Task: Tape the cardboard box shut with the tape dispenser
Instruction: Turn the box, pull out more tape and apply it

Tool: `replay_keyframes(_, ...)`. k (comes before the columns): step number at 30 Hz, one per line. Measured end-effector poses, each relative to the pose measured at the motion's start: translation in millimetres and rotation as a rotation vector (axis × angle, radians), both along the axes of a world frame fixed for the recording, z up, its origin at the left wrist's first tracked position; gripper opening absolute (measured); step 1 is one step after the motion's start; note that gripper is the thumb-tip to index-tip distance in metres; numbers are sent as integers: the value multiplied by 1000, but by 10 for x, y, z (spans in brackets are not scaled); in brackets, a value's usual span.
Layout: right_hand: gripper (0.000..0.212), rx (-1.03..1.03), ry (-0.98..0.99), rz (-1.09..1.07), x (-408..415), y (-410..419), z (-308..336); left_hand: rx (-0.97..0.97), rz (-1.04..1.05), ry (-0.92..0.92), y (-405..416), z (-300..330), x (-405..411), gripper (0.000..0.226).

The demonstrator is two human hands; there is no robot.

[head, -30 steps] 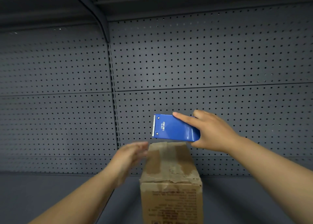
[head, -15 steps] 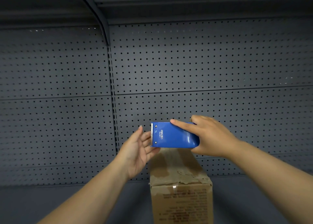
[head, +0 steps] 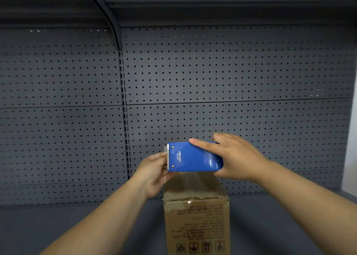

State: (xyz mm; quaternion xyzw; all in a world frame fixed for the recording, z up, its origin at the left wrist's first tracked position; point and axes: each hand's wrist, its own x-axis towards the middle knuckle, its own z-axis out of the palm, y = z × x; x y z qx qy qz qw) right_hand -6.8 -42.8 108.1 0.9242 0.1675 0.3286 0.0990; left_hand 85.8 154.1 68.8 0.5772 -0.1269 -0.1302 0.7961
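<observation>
A tall brown cardboard box point(head: 196, 222) stands on the grey shelf in front of me, its top flaps down and covered with old torn tape. Just above its top I hold a blue tape dispenser point(head: 193, 157) in my right hand point(head: 235, 156), forefinger laid along its upper edge and serrated blade pointing left. My left hand point(head: 154, 169) is at the blade end, its fingertips touching the clear tape end there. Whether they pinch the tape is hidden by the dispenser.
A dark grey pegboard wall point(head: 212, 77) rises behind the box, split by a slotted upright point(head: 124, 119). The grey shelf floor point(head: 58, 222) runs left and right of the box. An upper shelf overhangs at the top.
My left hand rose from beside the box top to the dispenser's blade end. The dispenser dropped slightly and levelled. The view shifted so the box sits a little to the right.
</observation>
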Motion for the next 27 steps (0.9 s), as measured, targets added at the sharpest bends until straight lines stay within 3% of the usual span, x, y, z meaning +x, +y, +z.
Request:
replay_keyframes(11, 89, 36, 92, 40, -372, -308, 93, 151, 205, -183, -133, 9, -377, 16)
replay_keyframes(27, 90, 91, 260, -153, -795, -1049, -242, 288, 369, -81, 301, -460, -561, 18)
